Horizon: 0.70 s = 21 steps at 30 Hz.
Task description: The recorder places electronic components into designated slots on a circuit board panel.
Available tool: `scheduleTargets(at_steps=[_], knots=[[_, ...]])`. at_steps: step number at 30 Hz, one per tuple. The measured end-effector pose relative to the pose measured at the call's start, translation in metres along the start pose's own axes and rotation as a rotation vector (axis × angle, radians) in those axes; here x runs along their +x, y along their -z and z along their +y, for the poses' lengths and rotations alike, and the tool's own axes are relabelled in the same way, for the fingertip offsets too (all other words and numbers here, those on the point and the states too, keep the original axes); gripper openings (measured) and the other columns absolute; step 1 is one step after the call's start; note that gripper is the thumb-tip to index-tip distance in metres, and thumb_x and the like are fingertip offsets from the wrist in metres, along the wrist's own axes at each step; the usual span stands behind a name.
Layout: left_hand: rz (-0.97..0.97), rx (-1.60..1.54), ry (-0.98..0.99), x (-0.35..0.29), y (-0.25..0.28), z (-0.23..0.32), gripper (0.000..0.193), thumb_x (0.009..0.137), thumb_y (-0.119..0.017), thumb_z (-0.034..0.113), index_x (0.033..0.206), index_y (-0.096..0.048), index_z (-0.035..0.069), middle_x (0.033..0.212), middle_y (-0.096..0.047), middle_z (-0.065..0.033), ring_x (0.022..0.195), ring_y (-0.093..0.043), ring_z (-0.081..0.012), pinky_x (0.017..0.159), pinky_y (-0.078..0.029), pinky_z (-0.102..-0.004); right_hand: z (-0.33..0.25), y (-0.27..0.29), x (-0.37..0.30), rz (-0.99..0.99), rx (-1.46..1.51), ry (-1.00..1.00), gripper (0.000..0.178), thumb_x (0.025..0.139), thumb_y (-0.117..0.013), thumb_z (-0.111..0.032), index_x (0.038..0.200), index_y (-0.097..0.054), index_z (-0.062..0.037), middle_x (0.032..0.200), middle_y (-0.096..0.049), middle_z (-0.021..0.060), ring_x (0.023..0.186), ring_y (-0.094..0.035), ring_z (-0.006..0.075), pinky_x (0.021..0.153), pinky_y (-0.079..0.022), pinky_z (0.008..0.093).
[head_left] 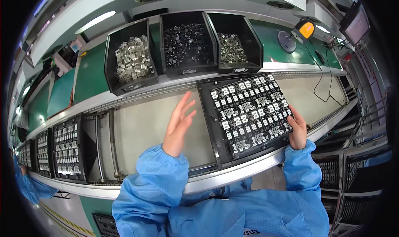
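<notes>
A black circuit board panel [254, 112] with rows of white parts lies slightly askew over a black carrier tray [209, 120] on the conveyor. At the panel's right edge is my right hand [297, 130], its thumb on top and the fingers partly hidden along the side, gripping that edge. My left hand [178, 127] is raised above the pale conveyor surface [143, 133], left of the tray. Its fingers are stretched out, and it holds nothing. Blue sleeves cover both forearms.
Behind the conveyor stand three black bins: one of silver metal pieces [134, 59], one of small dark round parts [185, 44], one of small metallic parts [232, 49]. Loaded trays [66, 147] sit at left, near another person's blue sleeve [35, 189]. A yellow-and-black device [305, 29] stands back right.
</notes>
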<state>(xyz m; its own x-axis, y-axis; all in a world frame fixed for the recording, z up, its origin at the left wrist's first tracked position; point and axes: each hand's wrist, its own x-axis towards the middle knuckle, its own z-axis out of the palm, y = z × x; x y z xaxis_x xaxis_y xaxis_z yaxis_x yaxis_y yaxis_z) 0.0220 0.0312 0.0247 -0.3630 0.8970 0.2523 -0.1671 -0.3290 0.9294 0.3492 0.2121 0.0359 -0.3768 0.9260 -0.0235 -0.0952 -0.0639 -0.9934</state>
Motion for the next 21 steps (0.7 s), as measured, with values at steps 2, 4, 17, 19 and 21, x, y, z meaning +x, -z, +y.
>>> scheduleTargets(at_steps=[2,4,17,19,21], knots=[[-0.017,0.006,0.007,-0.002,0.0,-0.001,0.06,0.09,-0.044,0.021,0.145,-0.024,0.004,0.149,-0.024,-0.0145,0.135,-0.029,-0.0324,0.108,-0.027,-0.045,0.003,-0.007,0.004,0.01,-0.028,0.027,0.044,0.09,-0.047,0.0,0.133,-0.04,0.0059,0.123,-0.056,0.0141,0.109,-0.057,0.0189,0.094,-0.044,0.0304],[-0.029,0.002,0.012,-0.005,-0.003,-0.002,0.06,0.089,-0.045,0.015,0.144,-0.025,0.005,0.149,-0.025,-0.014,0.135,-0.03,-0.0324,0.107,-0.029,-0.0448,0.005,-0.008,0.008,0.028,-0.021,0.081,0.044,0.09,-0.047,0.0,0.133,-0.04,0.0067,0.125,-0.055,0.0144,0.11,-0.056,0.019,0.096,-0.043,0.03],[-0.574,0.949,-0.356,-0.021,-0.041,-0.019,0.034,0.077,-0.062,0.011,0.109,-0.06,-0.001,0.126,-0.052,-0.0155,0.12,-0.047,-0.0323,0.099,-0.042,-0.0415,-0.002,-0.011,-0.007,0.002,-1.012,0.22,0.044,0.09,-0.053,-0.009,0.133,-0.045,-0.0014,0.103,-0.064,0.012,0.086,-0.057,0.0117,0.079,-0.045,0.0252],[-0.578,1.025,-0.359,-0.022,-0.041,-0.015,0.033,0.077,-0.062,0.012,0.108,-0.061,-0.001,0.127,-0.052,-0.016,0.121,-0.047,-0.0321,0.098,-0.043,-0.0408,-0.001,-0.009,-0.004,-0.016,-1.114,0.287,0.043,0.09,-0.055,-0.011,0.132,-0.047,-0.0026,0.086,-0.065,0.0132,0.073,-0.057,0.012,0.071,-0.046,0.0264],[-0.569,1.062,-0.387,-0.022,-0.046,-0.013,0.031,0.077,-0.062,0.014,0.103,-0.063,-0.001,0.12,-0.055,-0.0164,0.115,-0.051,-0.0317,0.095,-0.044,-0.0399,-0.006,-0.007,-0.001,-0.058,-1.191,0.303,0.045,0.09,-0.056,-0.011,0.132,-0.046,-0.0025,0.078,-0.064,0.0112,0.066,-0.056,0.0125,0.065,-0.046,0.027]])
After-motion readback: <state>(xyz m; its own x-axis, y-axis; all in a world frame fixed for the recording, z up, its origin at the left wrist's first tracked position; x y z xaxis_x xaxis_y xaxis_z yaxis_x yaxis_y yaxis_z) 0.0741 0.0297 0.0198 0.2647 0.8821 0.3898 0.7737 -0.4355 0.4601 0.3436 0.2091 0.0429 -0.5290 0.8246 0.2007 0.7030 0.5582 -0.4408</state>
